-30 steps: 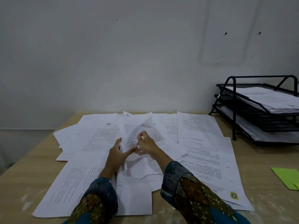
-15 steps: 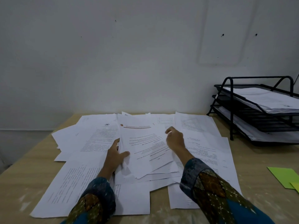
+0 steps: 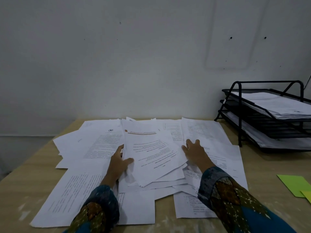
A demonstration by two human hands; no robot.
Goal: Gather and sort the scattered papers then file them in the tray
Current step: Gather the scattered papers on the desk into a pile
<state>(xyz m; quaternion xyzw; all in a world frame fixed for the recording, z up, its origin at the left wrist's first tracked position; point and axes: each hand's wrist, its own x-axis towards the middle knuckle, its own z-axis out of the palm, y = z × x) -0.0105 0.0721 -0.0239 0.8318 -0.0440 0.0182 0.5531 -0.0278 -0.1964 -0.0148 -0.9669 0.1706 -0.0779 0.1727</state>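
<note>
Scattered papers cover the table centre. Left hand grips the central stack at its 9 o'clock edge. Right hand lies flat, fingers spread, at 3 o'clock. Tray stands at 2 o'clock.

You have matt white printed papers on a pale wood-grain table, finish dull, chalky scuffs near the front edge. Tray: black wire metal, satin. Sleeves: patterned woven cloth.
</note>
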